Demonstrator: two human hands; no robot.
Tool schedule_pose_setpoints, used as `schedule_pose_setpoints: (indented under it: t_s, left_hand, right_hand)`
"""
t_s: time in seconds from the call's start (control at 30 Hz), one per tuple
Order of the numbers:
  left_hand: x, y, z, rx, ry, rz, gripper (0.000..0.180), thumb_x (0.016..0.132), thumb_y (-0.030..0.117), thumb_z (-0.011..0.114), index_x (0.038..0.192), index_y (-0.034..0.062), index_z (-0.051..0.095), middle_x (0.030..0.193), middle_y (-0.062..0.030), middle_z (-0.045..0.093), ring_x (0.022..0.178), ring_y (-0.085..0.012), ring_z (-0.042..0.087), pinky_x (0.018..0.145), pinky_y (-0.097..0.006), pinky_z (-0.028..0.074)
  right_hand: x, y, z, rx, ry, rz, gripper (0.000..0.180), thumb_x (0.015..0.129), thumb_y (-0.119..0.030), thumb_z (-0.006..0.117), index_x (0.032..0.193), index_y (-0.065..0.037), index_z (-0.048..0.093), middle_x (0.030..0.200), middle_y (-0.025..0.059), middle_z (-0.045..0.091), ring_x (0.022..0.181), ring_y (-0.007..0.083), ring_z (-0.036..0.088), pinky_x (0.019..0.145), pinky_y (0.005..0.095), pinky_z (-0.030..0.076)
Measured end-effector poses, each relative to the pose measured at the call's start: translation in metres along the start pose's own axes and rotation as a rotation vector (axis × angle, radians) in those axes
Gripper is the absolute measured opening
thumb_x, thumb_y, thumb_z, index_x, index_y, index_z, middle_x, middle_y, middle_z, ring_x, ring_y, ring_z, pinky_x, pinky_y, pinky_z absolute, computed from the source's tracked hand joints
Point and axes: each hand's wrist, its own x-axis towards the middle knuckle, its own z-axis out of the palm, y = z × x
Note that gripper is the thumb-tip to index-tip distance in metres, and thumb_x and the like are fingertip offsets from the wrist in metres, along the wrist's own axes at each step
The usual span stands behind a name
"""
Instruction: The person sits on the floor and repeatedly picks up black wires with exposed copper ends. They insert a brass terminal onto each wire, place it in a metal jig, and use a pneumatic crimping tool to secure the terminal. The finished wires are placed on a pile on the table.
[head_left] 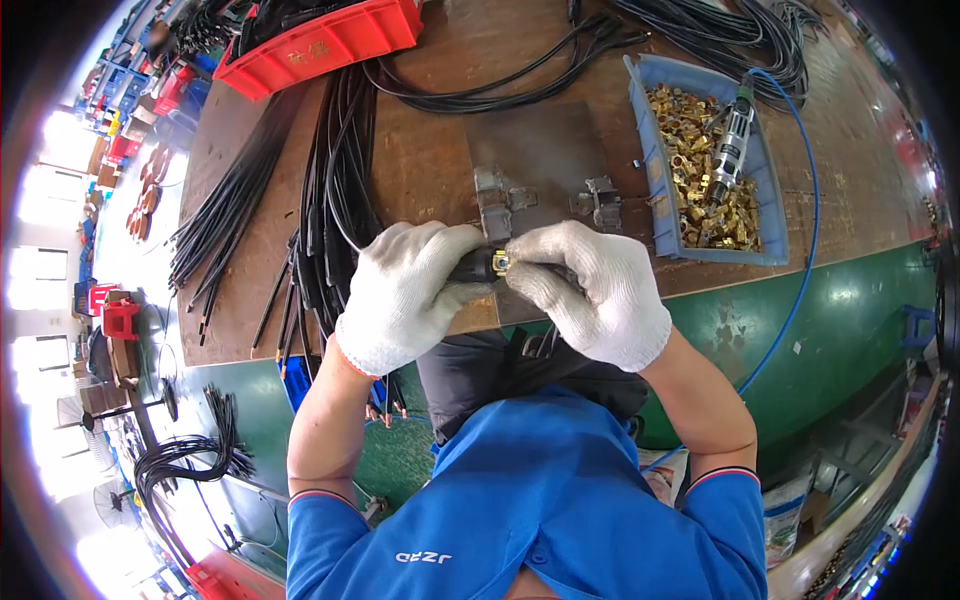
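My gloved fingers (545, 275) of both the left hand (405, 295) and right hand (590, 295) are closed around a black hose end (478, 266), seating a brass fitting (501, 262) on it above the table edge (700, 280), so next I'd judge a firm, square push.

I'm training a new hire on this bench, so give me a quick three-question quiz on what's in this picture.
1. True or false: both gloved hands meet on one black hose end.
2. Which bin holds the brass fittings: A red, B blue?
3. What tool lies in that bin?

Key:
1. True: left hand and right hand close on the black hose end with its brass fitting.
2. B, blue bin.
3. A power driver.
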Motion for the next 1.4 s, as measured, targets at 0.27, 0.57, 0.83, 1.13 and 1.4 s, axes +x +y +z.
schedule_pose_setpoints:
  t_s: [0.27, 0.57, 0.83, 1.13, 1.4]
  left_hand:
    - [0.003, 0.007, 0.011, 0.317, 0.008, 0.078, 0.05, 0.072, 0.012, 0.083, 0.118, 0.0049, 0.066, 0.088, -0.0117, 0.066, 0.079, -0.0365, 0.064, 0.076, -0.045, 0.051]
    - [0.019, -0.009, 0.008, 0.334, -0.047, 0.096, 0.078, 0.076, 0.013, 0.079, 0.149, 0.0031, 0.054, 0.085, -0.0084, 0.065, 0.069, -0.0301, 0.063, 0.067, -0.045, 0.052]
    - [0.007, -0.006, 0.018, 0.017, 0.233, -0.131, 0.053, 0.085, 0.029, 0.085, 0.129, 0.0042, 0.071, 0.104, -0.0168, 0.07, 0.092, -0.0312, 0.071, 0.085, -0.042, 0.056]
    - [0.134, -0.09, 0.045, -1.548, 0.432, -0.285, 0.067, 0.111, 0.063, 0.049, 0.12, -0.0017, 0.063, 0.069, -0.0049, 0.049, 0.072, -0.0232, 0.054, 0.082, -0.045, 0.053]
    - [0.145, -0.127, 0.099, -1.089, 0.268, -0.443, 0.029, 0.107, 0.026, 0.061, 0.095, 0.0015, 0.071, 0.072, -0.0016, 0.062, 0.063, -0.0109, 0.055, 0.059, -0.032, 0.049]
  right_hand:
    - [0.001, 0.008, -0.005, -0.122, -0.065, -0.002, 0.015, 0.095, -0.001, 0.079, 0.108, 0.0, 0.072, 0.097, 0.0138, 0.079, 0.083, 0.0176, 0.077, 0.074, 0.031, 0.06]
    - [0.016, 0.026, 0.021, 0.001, -0.036, 0.175, 0.029, 0.105, -0.021, 0.068, 0.123, 0.001, 0.064, 0.107, 0.0195, 0.076, 0.096, 0.0264, 0.075, 0.085, 0.0394, 0.058]
    - [0.059, 0.047, 0.006, 0.474, 0.234, 0.651, 0.029, 0.108, -0.034, 0.061, 0.112, -0.007, 0.071, 0.08, -0.0027, 0.064, 0.06, 0.0041, 0.055, 0.05, 0.0221, 0.04]
    - [0.117, 0.093, 0.025, 0.475, 0.461, 0.51, 0.034, 0.106, -0.031, 0.057, 0.112, 0.0, 0.071, 0.09, 0.0047, 0.068, 0.074, 0.0095, 0.06, 0.065, 0.028, 0.049]
    - [0.156, 0.14, 0.032, 0.511, 0.153, 0.407, 0.049, 0.102, -0.047, 0.067, 0.111, -0.001, 0.078, 0.104, 0.0091, 0.076, 0.096, 0.015, 0.067, 0.089, 0.0316, 0.052]
